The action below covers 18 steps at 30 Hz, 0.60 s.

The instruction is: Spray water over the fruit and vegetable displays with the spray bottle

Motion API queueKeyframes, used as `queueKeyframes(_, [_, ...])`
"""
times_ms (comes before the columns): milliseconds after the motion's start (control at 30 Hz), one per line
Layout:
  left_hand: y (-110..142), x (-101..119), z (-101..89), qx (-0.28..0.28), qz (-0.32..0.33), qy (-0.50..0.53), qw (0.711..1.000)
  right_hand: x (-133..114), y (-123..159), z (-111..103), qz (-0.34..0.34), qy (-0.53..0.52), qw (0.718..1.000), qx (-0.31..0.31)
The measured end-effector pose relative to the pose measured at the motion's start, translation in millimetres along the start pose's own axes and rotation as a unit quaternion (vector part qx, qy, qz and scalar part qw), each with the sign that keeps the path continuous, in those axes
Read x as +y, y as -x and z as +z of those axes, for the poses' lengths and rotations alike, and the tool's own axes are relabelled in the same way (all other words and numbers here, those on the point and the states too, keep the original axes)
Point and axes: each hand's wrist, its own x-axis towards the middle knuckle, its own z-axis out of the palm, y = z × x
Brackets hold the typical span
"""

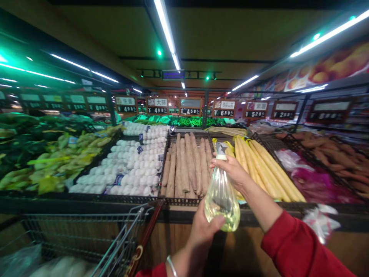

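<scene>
A clear, ribbed spray bottle with pale yellow-green liquid in its lower part is held up in front of the vegetable stand, slightly tilted. My right hand is closed around its neck, just under the white and grey spray head. Lower down, my left hand grips the base from the left, thumb across the front. Directly behind the bottle lie long brown yams. Long yellow-wrapped roots lie to the right of my right hand.
White garlic in net packs and bagged ginger fill bins on the left. Purple bags and reddish-brown roots lie right. A wire shopping cart stands below left, near a brown wooden pole. Price signs hang behind.
</scene>
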Motion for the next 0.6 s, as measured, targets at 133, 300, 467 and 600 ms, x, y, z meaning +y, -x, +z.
queueKeyframes(133, [4, 7, -7.0, 0.015, -0.002, -0.01, 1.0, -1, -1, 14, -0.002, -0.013, 0.999, -0.029])
queueKeyframes(300, [11, 9, -13.3, 0.026, -0.011, -0.01, 1.0, 0, 0, 28, -0.012, -0.018, 0.998, -0.065])
queueKeyframes(467, [17, 5, -12.9, 0.028, -0.034, 0.009, 0.999, 2, 2, 35, -0.004, -0.005, 0.994, -0.106])
queueKeyframes(600, [15, 1, -13.6, 0.026, -0.047, -0.002, 0.999, 3, 5, 30, -0.003, 0.004, 0.995, -0.1])
